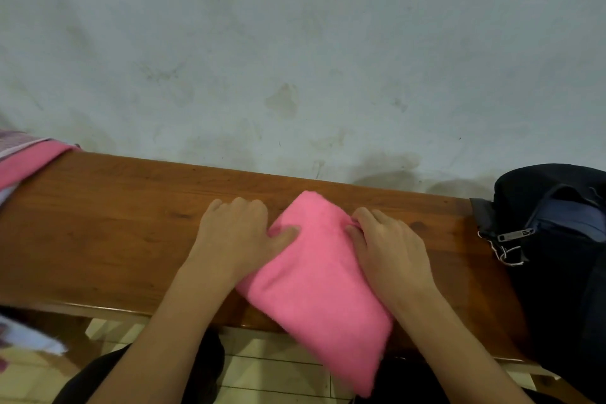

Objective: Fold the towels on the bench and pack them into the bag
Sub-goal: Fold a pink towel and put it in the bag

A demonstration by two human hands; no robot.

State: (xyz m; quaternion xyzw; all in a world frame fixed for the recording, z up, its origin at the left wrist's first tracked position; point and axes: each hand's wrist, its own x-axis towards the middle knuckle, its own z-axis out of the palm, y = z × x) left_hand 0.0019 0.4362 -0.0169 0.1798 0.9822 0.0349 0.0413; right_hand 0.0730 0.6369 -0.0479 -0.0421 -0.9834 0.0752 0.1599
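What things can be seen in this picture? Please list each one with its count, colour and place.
folded towel: 1, pink, middle of the bench, its near end hanging over the front edge
bench: 1, brown wood, across the picture, against the wall
bag: 1, dark navy, right end of the bench, a zipper pull showing
cloth pile: 1, pink with a striped piece, left end of the bench
wall: 1, pale grey, stained, behind the bench
floor tiles: several, cream, under the bench
left hand: 1, on the towel's left side, thumb on top
right hand: 1, on the towel's right side

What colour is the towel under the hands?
Pink; the towel shows best in the head view.
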